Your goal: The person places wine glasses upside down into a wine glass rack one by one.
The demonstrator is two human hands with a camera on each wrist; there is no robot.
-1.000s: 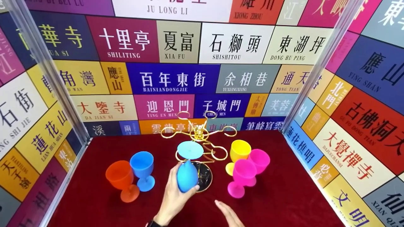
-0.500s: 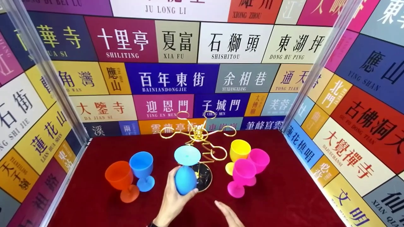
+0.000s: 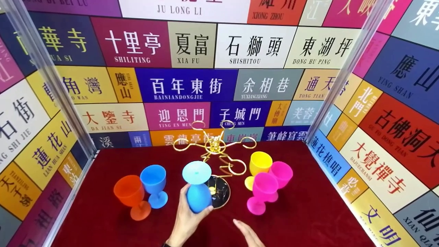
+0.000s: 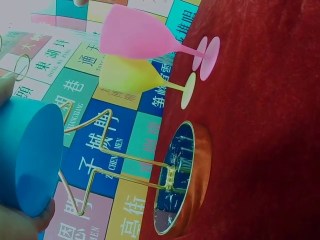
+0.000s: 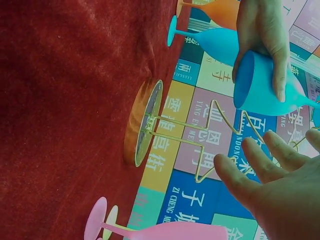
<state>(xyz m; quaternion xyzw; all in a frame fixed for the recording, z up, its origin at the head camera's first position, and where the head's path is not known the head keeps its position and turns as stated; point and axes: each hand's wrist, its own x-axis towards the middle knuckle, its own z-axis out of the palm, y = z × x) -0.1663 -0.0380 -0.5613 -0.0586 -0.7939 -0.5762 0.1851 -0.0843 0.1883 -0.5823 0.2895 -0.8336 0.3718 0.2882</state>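
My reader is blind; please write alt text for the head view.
The left hand holds a blue goblet upside down before a gold rack; the right hand is empty. On red cloth: an orange goblet and another blue goblet at left, a yellow goblet and two pink goblets at right.

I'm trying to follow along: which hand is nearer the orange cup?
Left. The left hand, gripping an upside-down blue cup, is to the right of the orange cup; the right hand is farther over on that same side, holding nothing.
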